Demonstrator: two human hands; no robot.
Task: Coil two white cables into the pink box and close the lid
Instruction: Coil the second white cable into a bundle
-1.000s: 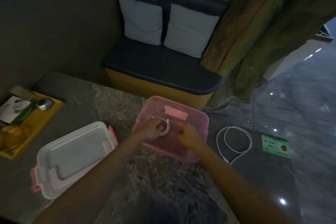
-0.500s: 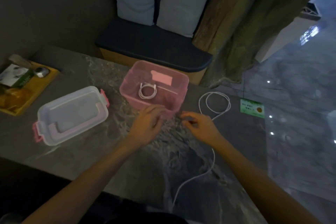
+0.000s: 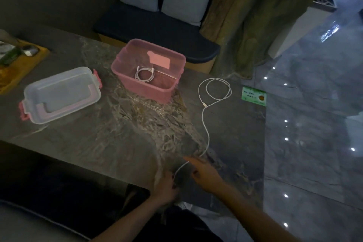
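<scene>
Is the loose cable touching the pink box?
Apart. The head view shows bare tabletop between the loose cable and the pink box.

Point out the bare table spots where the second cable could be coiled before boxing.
The widest bare stretch is the table in front of the lid and the pink box, left of the loose cable. Right of the box it is crowded by that cable's loops. The far-left corner holds a yellow tray.
</scene>
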